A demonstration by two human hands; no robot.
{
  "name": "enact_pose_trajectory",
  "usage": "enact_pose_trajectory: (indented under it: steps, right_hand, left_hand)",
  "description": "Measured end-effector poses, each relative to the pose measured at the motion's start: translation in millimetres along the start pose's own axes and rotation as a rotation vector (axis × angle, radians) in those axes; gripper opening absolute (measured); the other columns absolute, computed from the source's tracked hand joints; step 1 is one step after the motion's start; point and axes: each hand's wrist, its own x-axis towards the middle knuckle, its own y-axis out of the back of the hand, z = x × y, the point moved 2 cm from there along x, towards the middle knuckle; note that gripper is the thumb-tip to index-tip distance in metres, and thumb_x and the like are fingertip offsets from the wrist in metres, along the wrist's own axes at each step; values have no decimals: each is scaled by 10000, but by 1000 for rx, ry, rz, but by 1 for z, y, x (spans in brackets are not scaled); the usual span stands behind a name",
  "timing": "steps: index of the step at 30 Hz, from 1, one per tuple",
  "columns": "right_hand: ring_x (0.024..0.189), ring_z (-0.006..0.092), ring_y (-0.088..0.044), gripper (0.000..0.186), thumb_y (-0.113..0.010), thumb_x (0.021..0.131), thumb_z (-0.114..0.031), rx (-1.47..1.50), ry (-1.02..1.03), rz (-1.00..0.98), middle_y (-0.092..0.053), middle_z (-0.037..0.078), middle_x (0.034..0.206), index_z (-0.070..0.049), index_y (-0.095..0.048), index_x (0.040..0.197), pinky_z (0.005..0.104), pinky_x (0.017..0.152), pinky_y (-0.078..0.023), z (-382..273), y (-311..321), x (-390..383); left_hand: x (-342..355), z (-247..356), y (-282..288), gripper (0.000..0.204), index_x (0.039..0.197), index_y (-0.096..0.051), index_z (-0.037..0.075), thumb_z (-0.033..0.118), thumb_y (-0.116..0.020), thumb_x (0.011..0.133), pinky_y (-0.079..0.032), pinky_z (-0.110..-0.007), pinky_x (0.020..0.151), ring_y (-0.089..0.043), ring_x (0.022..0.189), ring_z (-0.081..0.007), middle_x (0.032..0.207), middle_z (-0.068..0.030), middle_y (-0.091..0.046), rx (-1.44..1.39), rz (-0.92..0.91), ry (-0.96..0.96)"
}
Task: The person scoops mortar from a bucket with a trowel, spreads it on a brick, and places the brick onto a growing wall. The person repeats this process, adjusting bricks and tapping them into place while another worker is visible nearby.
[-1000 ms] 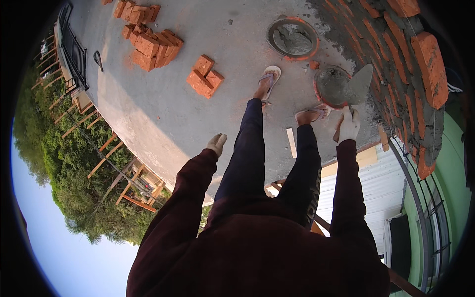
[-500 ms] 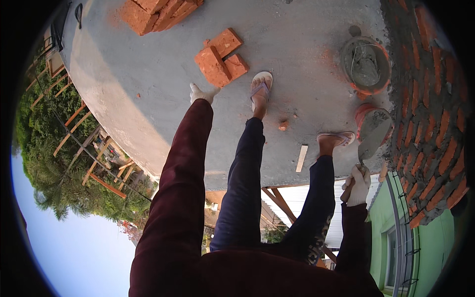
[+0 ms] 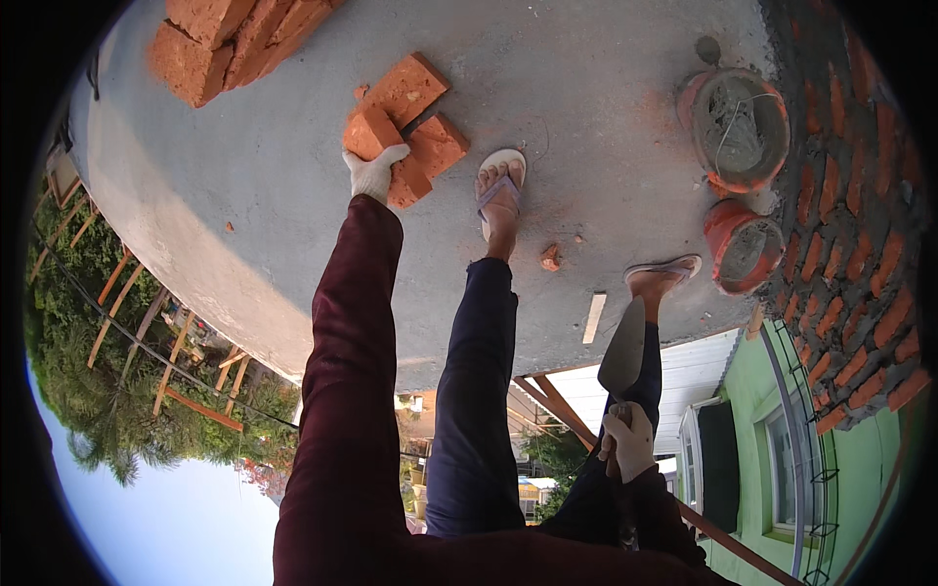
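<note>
Presently: left hand, gloved, closed round brick atop small brick pile; right hand, gloved, clenched on trowel; mortar pans near brick wall.

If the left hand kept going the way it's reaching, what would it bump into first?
The left hand already touches the small pile of red bricks; going straight on, it would probably press into those bricks first.
</note>
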Motion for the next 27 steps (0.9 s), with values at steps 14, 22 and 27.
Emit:
enact_pose_trajectory:
  steps: [14,22,27]
  right_hand:
    - [491,116,-515,229,-652,938,-149,443,270,155,-522,26,737,-32,-562,1114,290,410,-455,75,231,-100]
    - [537,220,-602,291,-706,869,-206,460,192,316,-615,103,793,-37,-586,1074,397,455,-530,194,341,-84]
    - [517,223,-585,310,-704,884,-200,591,102,312,-578,98,749,-51,-567,1119,417,424,-521,244,351,-59]
  left_hand:
    - [-344,101,-68,749,1473,-470,48,310,-768,837,-546,-521,999,-640,1188,-350,1390,-161,-601,-574,-758,526]
    - [-572,266,-295,916,1539,-396,65,284,-806,750,-554,-514,988,-631,1196,-359,1400,-159,-579,217,-1293,48]
    - [-820,278,-498,1227,1649,-175,32,216,-860,648,-420,-364,1147,-527,1374,-251,1573,-146,-441,767,-1673,-582]
